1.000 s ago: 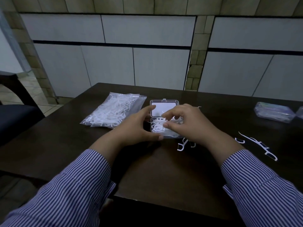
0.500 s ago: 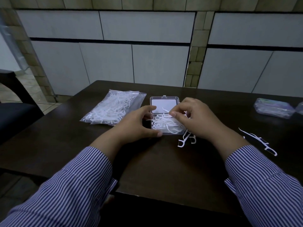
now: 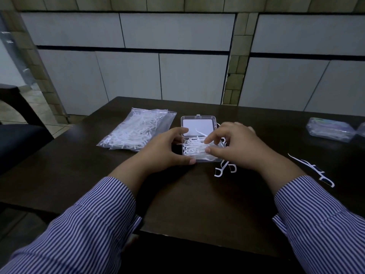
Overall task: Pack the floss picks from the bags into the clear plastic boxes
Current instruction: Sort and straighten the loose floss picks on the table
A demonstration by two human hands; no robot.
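A clear plastic box [image 3: 198, 118] lies open at the table's middle, its lid [image 3: 194, 126] flat behind it. White floss picks [image 3: 191, 149] fill its tray. My left hand [image 3: 164, 149] grips the box's left side, thumb at the front corner and forefinger by the hinge. My right hand [image 3: 239, 147] reaches in from the right, thumb and forefinger pinching picks in the tray. A clear bag of floss picks [image 3: 136, 131] lies just left of the box. Two loose picks [image 3: 225, 169] lie under my right wrist.
More loose picks [image 3: 314, 171] lie on the dark table [image 3: 187, 204] to the right. Clear packed boxes [image 3: 329, 130] sit at the far right edge. A dark chair [image 3: 17, 139] stands to the left. A panelled wall runs behind the table.
My right hand's fingers have shifted over the tray and now pinch the picks near its right side. The left hand keeps its hold on the box.
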